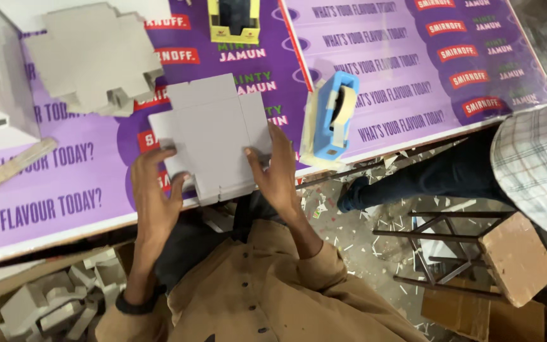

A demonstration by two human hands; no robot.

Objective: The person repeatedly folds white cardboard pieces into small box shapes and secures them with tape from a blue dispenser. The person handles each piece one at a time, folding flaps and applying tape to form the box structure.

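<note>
Lying at far left on the purple printed table cover (45, 202) is a wooden ruler (9, 168), with a stack of grey card blanks (93, 57) behind it. The left hand (153, 190) is pinching the lower left edge of a flat grey die-cut card (213, 136), thumb on top; the right hand (280, 168) is gripping its right edge likewise. The card is resting flat at the table's near edge, its long axis running away from the person, notched tabs pointing toward the body. Beyond it a yellow box (234, 20) is standing; to the right a blue tape dispenser (335, 114) is lying. Another person's checked sleeve (536, 158) is showing far right, above a wooden stool (514, 256).
</note>
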